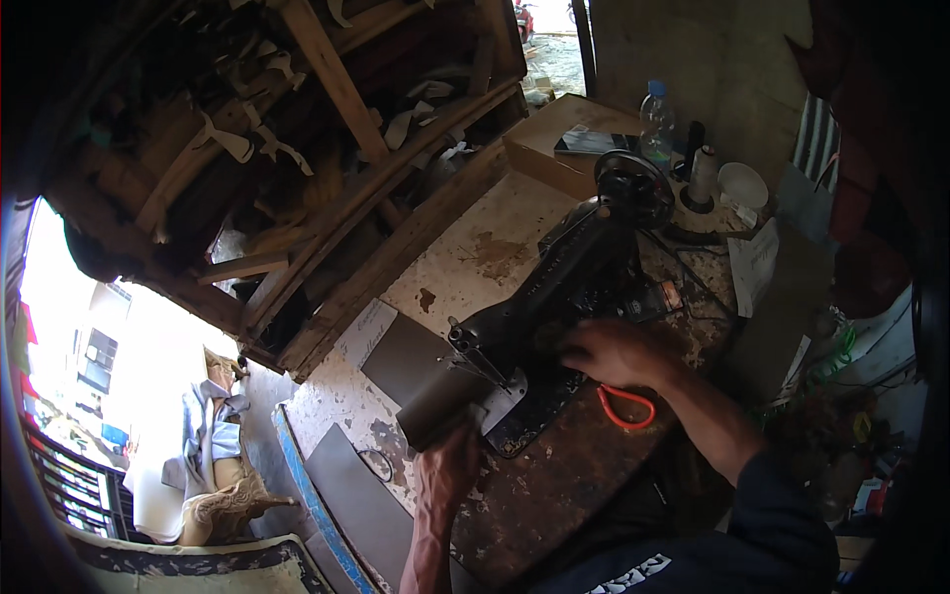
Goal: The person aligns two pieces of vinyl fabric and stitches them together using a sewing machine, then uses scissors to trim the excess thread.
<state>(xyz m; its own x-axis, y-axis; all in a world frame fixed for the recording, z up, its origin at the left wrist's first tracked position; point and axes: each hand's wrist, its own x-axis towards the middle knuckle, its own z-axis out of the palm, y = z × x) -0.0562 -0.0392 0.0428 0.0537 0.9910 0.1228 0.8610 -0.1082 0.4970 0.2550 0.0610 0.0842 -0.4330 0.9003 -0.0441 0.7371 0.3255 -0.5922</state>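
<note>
A black sewing machine (524,302) stands on the worn table. Beside its needle end, my left hand (450,460) grips a grey-brown sheet of material (432,408), which curves up at the needle plate (507,398). Some of the left fingers are hidden by the sheet. My right hand (616,352) is at the right side of the machine's arm with its fingers bent together. Shadow hides their tips and whatever they hold. Just below that hand lies an orange loop-shaped handle (627,408), its other end out of sight.
A flat grey piece (356,485) lies at the table's blue front-left edge. Behind the handwheel (634,190) stand a clear bottle (656,124), a thread cone (703,176) and a white cup (742,185). A cardboard box (549,148) sits at the back, and a wooden rack (336,223) borders the far left.
</note>
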